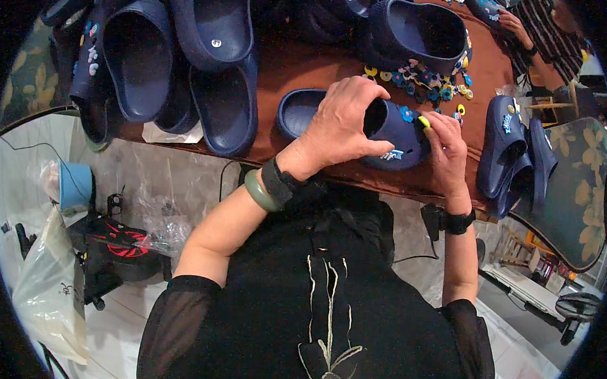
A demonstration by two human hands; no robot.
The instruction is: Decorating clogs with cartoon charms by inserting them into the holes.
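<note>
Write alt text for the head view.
Left hand holds a navy clog on a brown table while right hand presses a yellow charm onto it. More clogs and loose charms lie around.

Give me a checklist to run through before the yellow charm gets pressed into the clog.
1. Left hand steadies the navy clog: ok, it grips the upper.
2. Right hand pinches the yellow charm: ok.
3. Charm lined up over a hole: cannot tell, fingers cover it.
4. Clog rests on the brown table: ok.
5. Spare charms within reach: ok, piled just behind the clog.
</note>
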